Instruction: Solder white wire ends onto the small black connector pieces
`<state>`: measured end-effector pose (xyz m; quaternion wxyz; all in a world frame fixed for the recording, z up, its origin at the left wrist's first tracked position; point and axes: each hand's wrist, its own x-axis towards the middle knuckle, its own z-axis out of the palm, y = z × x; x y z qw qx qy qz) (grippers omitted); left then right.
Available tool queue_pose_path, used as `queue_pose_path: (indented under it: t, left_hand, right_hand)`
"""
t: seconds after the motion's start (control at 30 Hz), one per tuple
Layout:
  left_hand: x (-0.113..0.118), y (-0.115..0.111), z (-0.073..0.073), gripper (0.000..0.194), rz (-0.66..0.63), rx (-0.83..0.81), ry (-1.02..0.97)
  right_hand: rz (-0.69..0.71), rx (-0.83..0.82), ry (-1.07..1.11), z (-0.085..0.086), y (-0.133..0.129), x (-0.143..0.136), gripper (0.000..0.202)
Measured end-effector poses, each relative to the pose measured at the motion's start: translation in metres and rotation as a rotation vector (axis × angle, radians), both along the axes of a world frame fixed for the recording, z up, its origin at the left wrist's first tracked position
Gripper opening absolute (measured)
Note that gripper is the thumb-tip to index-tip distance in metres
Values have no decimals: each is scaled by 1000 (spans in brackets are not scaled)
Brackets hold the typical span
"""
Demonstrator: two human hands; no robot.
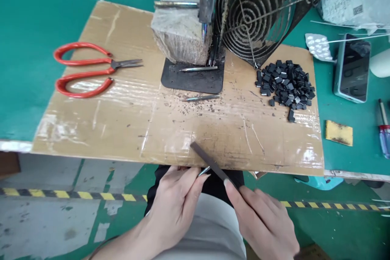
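Note:
Near the cardboard's front edge, my left hand (178, 203) pinches a thin silvery metal tip (204, 171) between thumb and fingers. My right hand (262, 215) is wrapped round the lower end of a flat dark file (209, 160), which slants up to the left. The file crosses beside the pointed tip, and they look to be touching. Two similar pointed metal rods lie further back: one (199, 68) on a black plate (191, 81), the other (201, 98) on the cardboard among dark crumbs.
Red-handled scissors (112, 65) lie left on the cardboard (122, 122). Behind stand a wrapped block (179, 28), an upright metal tool (207, 0) and a fan guard (246, 20). At right are small black parts (286, 83), a phone-like device (353, 69), a yellow sponge (339, 133) and a screwdriver (384, 134).

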<state>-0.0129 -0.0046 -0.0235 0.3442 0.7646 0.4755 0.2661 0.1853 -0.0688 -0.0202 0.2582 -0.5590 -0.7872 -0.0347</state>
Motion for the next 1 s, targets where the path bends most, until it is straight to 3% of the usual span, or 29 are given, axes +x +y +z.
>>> queue_pose_path:
  t: [0.23,0.47,0.67,0.8,1.0]
  left_hand:
    - [0,0,-1,33,25,-88,-88]
    - [1,4,8,40,43,-323,-182]
    - [1,4,8,44,80,-466,-279]
    - [2,5,10,52,88,-524,-301]
    - [2,8,12,62,102,-609,-340]
  right_hand:
    - [16,21,25,-6,5,-2,46]
    - [-20,24,34,-4,-3,1,31]
    - [-6,32,13,-15,-1,3,46]
    - [-39,3,28,-13,-11,7,46]
    - [28,34,-12,-16,-5,7,39]
